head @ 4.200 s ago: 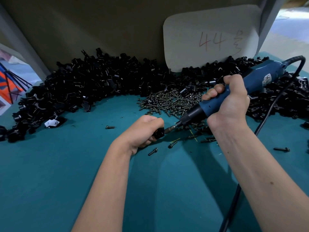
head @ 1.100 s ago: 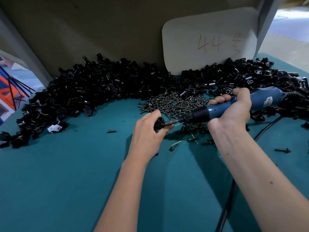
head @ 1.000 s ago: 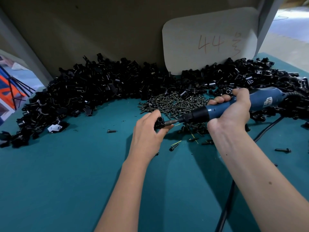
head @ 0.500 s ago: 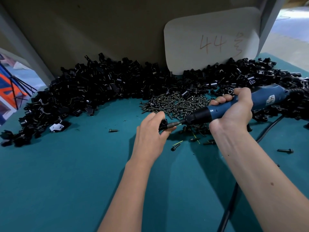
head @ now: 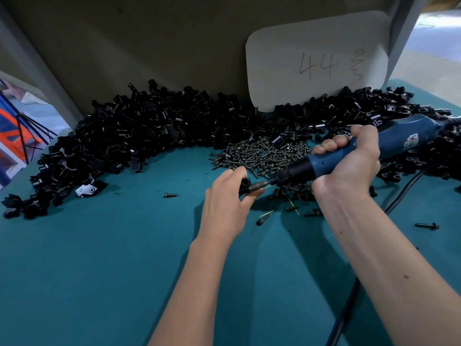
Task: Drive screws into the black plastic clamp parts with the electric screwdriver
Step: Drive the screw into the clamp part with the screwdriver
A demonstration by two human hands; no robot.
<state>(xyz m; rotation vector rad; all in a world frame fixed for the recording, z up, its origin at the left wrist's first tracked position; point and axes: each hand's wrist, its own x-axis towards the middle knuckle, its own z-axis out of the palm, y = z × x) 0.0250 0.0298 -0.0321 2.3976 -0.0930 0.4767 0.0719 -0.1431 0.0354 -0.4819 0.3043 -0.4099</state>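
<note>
One black clamp part (head: 244, 186) pinched in left hand (head: 224, 206) fingers; right hand (head: 349, 168) wraps electric screwdriver (head: 324, 162), bit at part. Part looks light, stiff, likely twisty, so grip its sides firmly.

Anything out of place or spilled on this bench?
A few screws lie apart from the screw pile: one left of the left hand, one at far right. A pale part sits among the black clamps.

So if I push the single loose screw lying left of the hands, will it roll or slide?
The loose screw looks round-shanked with a wider head, so it would probably roll in a curve. It seems small and light. The teal mat looks soft, likely stopping it soon.
</note>
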